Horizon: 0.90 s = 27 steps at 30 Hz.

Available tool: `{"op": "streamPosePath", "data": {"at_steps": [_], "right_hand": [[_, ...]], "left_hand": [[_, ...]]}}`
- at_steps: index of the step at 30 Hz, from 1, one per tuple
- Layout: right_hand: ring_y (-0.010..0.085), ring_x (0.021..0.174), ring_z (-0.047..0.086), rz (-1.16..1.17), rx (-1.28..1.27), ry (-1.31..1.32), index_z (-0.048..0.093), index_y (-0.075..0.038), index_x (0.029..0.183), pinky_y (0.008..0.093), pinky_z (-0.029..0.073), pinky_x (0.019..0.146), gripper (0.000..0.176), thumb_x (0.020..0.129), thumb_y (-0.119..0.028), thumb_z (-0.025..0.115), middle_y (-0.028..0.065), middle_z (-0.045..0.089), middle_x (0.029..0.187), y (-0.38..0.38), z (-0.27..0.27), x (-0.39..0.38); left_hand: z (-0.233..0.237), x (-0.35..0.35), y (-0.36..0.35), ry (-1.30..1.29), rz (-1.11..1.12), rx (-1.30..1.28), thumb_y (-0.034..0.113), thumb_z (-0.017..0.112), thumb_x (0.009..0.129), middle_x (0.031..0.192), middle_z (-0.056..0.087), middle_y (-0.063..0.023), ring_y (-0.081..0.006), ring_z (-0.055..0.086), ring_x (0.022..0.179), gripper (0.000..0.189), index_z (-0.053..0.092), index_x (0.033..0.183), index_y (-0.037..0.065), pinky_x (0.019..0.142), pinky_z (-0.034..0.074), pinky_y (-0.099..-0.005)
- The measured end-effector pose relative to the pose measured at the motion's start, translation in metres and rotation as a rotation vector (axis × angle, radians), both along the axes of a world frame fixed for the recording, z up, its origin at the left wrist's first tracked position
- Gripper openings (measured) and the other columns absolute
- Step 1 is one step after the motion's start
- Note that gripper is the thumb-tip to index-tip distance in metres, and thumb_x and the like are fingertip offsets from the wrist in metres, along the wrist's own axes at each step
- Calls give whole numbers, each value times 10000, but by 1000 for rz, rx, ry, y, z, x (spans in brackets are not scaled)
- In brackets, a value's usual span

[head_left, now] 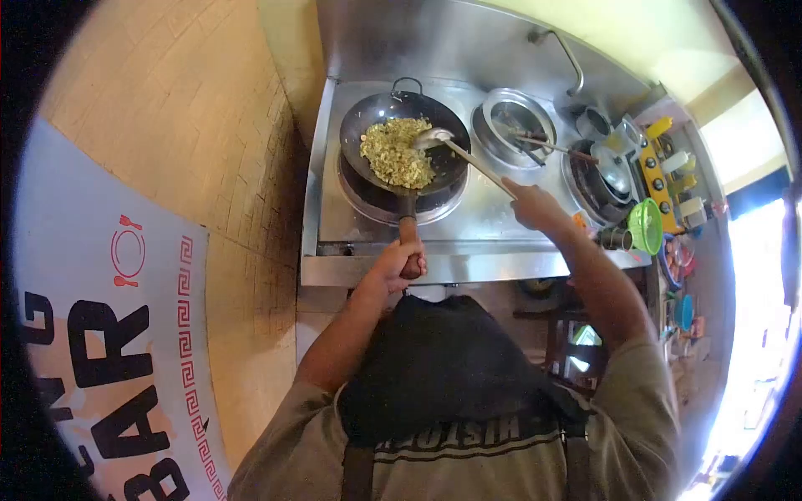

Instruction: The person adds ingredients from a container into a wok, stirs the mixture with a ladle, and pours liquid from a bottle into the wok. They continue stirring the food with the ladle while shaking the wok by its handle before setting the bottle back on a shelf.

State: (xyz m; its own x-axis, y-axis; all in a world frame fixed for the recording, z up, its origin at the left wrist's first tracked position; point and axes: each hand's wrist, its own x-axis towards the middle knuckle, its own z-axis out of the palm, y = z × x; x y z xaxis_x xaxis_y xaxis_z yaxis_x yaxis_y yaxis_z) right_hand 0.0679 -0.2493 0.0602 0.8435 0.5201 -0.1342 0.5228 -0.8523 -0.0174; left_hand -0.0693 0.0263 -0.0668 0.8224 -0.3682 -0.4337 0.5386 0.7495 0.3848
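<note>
Head view: wok [357,125] sits on the left burner [368,199] of the steel surface [489,225], full of yellow chopped food [397,152]. It is likely heavy, rigid and hot. Left hand [399,264] fingers are clamped on its handle [408,224] end, the safe hold. Right hand [535,205] fingers are closed round the ladle [468,157] shaft, bowl over the food.

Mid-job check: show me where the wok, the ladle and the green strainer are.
wok [366,108]: head view, bare dark inner wall, upper left of the food.
ladle [431,138]: head view, its metal bowl, at the food's right edge.
green strainer [645,225]: head view, its green side wall.
</note>
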Motion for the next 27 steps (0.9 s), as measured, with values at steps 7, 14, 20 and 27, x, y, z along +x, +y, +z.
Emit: {"op": "streamPosePath", "data": {"at_steps": [7,14,20,27], "right_hand": [[376,756,641,-493,458,508,430,-74,1336,473,499,713,499,852,-148,520,260,631,825,71,-46,8],[249,576,590,-182,492,244,451,-111,1337,391,486,565,463,893,-217,528,157,602,703,70,-60,-14],[239,488,566,-420,367,650,413,-124,1365,385,485,483,484,903,-216,525,147,596,652,54,9,-35],[440,843,609,-168,348,284,385,-82,1348,507,479,768,467,899,-182,464,273,625,885,95,-22,-5]], "left_hand": [[-19,-4,8,-11,14,41,53,605,822,695,519,-47,-163,542,556,185,481,957,73,512,478,-342],[-34,0,8,-29,35,62,92,624,828,748,521,-28,-140,548,569,289,462,1067,78,503,486,-322],[-30,0,11,7,54,101,70,611,823,713,519,-36,-150,544,550,212,478,988,82,485,482,-336],[-50,2,8,-2,40,93,74,608,825,711,516,-34,-158,537,555,225,474,1006,85,482,456,-336]]}}
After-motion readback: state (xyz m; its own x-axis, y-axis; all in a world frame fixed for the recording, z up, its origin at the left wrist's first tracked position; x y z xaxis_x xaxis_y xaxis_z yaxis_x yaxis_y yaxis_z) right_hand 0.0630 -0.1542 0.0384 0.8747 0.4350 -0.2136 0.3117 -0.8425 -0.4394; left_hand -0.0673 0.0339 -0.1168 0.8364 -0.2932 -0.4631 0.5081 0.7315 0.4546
